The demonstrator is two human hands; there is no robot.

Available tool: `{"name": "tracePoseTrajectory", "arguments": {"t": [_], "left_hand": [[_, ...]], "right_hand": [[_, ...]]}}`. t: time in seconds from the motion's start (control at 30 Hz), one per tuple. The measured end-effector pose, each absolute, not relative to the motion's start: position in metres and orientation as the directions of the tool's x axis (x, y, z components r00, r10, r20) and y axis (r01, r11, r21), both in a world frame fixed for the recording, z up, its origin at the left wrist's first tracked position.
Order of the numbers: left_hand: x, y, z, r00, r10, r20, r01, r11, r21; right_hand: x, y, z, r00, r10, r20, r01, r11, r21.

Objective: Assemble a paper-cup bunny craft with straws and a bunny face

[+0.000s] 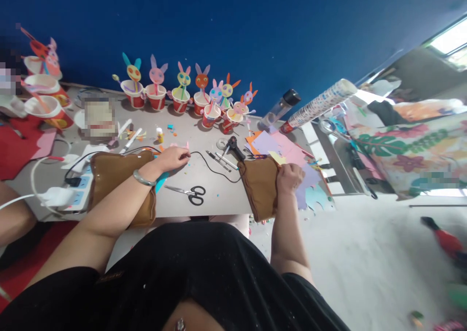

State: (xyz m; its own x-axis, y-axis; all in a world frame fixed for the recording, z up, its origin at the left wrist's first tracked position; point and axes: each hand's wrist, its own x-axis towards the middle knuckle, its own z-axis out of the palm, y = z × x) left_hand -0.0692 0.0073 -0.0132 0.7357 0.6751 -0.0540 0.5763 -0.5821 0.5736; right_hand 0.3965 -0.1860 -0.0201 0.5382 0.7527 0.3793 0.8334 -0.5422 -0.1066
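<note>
My left hand (pixel 173 159), a bracelet at its wrist, hovers over or rests on the table past a brown cushion (pixel 122 175). Its fingers are curled together beside a small pink paper piece (pixel 185 145); anything inside them is hidden. At the outer edge of a second brown cushion (pixel 260 187), my right hand (pixel 291 178) is closed, with coloured paper sheets (pixel 282 144) around it. What it grips, if anything, I cannot see. Black-handled scissors (pixel 189 193) lie between the cushions. Behind them are a black glue gun (pixel 235 148) with its cord and several pens (pixel 221 161).
Red-and-white paper cups (pixel 156 100) with paper rabbit figures line the blue wall. A tall cup stack (pixel 319 106) leans beside a clear black-capped bottle (pixel 279 110). A power strip (pixel 82 190) with plugs and a small yellow bottle (pixel 159 135) are at left. Another person's arm (pixel 14 214) shows.
</note>
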Motion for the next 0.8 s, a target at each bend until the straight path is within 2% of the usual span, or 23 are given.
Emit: {"name": "tracePoseTrajectory", "arguments": {"t": [0.13,0.27,0.47,0.6,0.8], "left_hand": [[-0.068,0.007,-0.012,0.735,0.674,-0.07,0.582,-0.575,0.575],[-0.069,0.005,-0.01,0.729,0.681,-0.071,0.591,-0.575,0.566],[-0.069,0.006,-0.01,0.736,0.673,-0.078,0.587,-0.577,0.568],[-0.068,0.008,-0.013,0.741,0.668,-0.072,0.585,-0.59,0.556],[-0.069,0.008,-0.017,0.734,0.678,-0.031,0.572,-0.594,0.566]], "right_hand": [[0.396,-0.19,-0.023,0.524,0.787,0.326,0.851,-0.497,-0.167],[0.397,-0.195,-0.028,0.541,0.801,0.255,0.835,-0.474,-0.28],[0.418,-0.184,-0.018,0.671,0.707,0.223,0.72,-0.55,-0.423],[0.44,-0.144,-0.001,0.703,0.683,0.2,0.691,-0.588,-0.421],[0.451,-0.073,0.009,0.665,0.742,0.082,0.722,-0.61,-0.328]]}}
